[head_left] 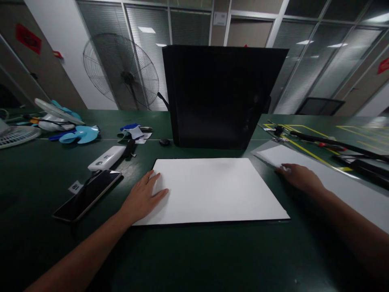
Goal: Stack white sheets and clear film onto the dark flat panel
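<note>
a person's left hand [144, 196] lay spread, thumb well apart from the fingers, over the left edge of a black-edged white panel [209, 190] that rested flat on a dark green table [197, 255], directly in front of a large black box [223, 97]. the right hand [299, 176], its fingers bent and drawn close, rested at the near edge of a long white sheet [343, 178] to the right of the panel; a small whitish scrap [285, 168] showed at its fingertips, though whether they pinched it or merely touched it could not be told. a dark-screened smartphone [88, 196] lay to the left of the left hand, with a white oblong device [106, 158] just beyond it and a light-blue fan blade [80, 134] farther back.
</note>
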A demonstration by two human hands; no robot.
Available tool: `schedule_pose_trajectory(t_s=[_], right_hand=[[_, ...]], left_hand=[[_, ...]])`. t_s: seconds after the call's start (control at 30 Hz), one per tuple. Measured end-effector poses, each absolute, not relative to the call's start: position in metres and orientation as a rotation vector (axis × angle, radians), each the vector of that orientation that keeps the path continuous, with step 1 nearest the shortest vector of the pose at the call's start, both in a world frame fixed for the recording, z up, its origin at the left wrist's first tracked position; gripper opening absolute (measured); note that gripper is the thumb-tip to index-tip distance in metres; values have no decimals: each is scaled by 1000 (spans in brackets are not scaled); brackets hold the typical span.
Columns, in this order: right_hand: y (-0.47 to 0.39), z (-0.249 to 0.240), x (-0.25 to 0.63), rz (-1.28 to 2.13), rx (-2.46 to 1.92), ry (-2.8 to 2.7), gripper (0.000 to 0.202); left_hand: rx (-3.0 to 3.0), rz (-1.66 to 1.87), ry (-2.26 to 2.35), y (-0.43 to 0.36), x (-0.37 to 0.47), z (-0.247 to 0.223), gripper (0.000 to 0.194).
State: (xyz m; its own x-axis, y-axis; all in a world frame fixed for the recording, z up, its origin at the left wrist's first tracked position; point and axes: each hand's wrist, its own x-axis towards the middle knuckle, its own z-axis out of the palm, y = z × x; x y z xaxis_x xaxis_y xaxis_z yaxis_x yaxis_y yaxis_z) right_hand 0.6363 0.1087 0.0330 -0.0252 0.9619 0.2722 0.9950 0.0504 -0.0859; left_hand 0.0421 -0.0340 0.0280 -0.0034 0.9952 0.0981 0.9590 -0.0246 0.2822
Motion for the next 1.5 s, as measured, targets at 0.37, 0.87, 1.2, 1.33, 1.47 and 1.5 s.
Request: schedule_pose_trajectory(t_s=[0.37,0.87,1.2,1.33,1.47,1.5], right_hand=[[31,86,548,-409,-2051,-2129,46],[-39,67,329,-70,-864,-2899,35],[-44,59,313,62,-773,-2870,43],[-49,57,308,65,-711,-2871,48],[-54,59,306,88,-664,-2883,45],[-54,59,306,99,-659,-2888,45]], left_hand=[[2124,514,2087,-31,39,22,77],[1978,801,2011,-33,38,29,76],[1891,840,1972,-29,30,29,66],[2039,789,2004,-25,26,18,61],[2094,792,2017,-22,22,7,58],[2109,793,2014,-22,21,6,57]])
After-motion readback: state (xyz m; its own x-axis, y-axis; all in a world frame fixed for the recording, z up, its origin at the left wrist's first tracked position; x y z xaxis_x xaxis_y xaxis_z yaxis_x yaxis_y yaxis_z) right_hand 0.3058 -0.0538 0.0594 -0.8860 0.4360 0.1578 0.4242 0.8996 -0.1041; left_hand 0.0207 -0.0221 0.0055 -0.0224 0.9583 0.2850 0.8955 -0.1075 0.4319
